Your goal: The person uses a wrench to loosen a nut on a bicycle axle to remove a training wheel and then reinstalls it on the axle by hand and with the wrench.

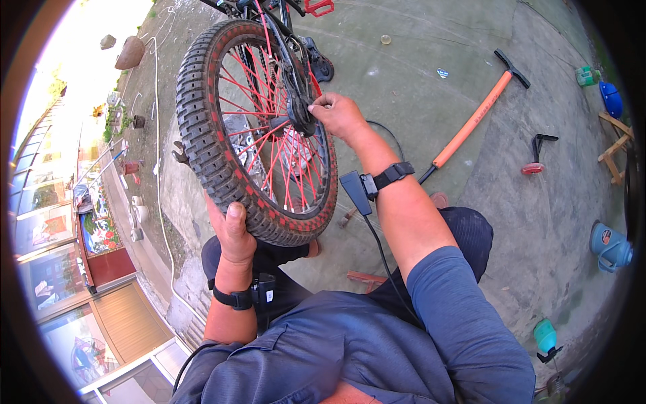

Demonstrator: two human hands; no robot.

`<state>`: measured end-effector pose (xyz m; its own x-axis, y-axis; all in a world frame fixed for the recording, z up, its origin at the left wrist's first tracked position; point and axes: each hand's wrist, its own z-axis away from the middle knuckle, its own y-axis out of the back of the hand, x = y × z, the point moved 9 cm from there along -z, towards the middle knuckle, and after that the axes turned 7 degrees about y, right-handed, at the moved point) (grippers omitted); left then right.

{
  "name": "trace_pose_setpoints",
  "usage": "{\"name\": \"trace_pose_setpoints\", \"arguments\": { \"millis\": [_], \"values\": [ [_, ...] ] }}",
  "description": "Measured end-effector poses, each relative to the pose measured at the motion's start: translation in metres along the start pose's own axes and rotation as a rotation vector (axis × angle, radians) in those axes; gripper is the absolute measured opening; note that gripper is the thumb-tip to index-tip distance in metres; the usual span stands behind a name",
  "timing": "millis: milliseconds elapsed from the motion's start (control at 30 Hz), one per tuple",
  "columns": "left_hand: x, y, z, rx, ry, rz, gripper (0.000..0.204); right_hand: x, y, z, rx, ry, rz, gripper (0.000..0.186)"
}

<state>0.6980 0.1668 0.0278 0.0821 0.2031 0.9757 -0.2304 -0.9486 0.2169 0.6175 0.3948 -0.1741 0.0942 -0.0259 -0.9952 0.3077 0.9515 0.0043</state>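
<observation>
A bicycle wheel with red spokes (235, 101) and a knobbly black-and-red tyre (195, 128) stands upright in front of me, between my knees. My left hand (232, 232) grips the tyre's lower left side, thumb on the near face and fingers mostly hidden behind the rubber. At the wheel's right side, my right hand (336, 116) is closed in a pinch against a black part (299, 111) by the hub and the bicycle frame (288, 57). Whatever lies between those fingertips is too small to make out. A red pedal (319, 7) shows at the top edge.
An orange hand pump (473, 121) lies on the concrete to the right, its hose running toward the wheel. Farther right are a red-and-black part (533, 167), a blue bucket-like container (609, 248), a teal bottle (545, 335) and a wooden frame (614, 148). A white hose (159, 135) crosses the left.
</observation>
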Motion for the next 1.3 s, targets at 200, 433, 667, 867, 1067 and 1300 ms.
{"name": "trace_pose_setpoints", "arguments": {
  "millis": [200, 433, 667, 867, 1067, 1300],
  "values": [
    [0.002, 0.001, 0.001, -0.017, -0.054, -0.035, 0.077, -0.002, -0.001, 0.001, 0.018, 0.020, -0.040, 0.032],
    [0.004, -0.002, 0.001, 0.020, -0.007, -0.028, 0.085, -0.004, -0.003, -0.001, 0.005, 0.086, -0.126, 0.028],
    [0.003, 0.001, 0.002, -0.020, -0.050, -0.063, 0.075, -0.006, -0.002, 0.004, -0.002, 0.041, -0.187, 0.032],
    [0.008, -0.002, 0.001, 0.021, -0.022, -0.052, 0.082, 0.007, -0.003, -0.004, -0.022, -0.014, -0.034, 0.027],
    [0.004, 0.000, 0.002, -0.002, -0.035, -0.062, 0.074, -0.007, -0.001, 0.002, 0.098, 0.152, -0.222, 0.031],
    [0.010, -0.007, 0.000, -0.036, -0.041, -0.034, 0.076, 0.005, -0.005, 0.000, -0.037, -0.006, -0.117, 0.029]
  ]
}}
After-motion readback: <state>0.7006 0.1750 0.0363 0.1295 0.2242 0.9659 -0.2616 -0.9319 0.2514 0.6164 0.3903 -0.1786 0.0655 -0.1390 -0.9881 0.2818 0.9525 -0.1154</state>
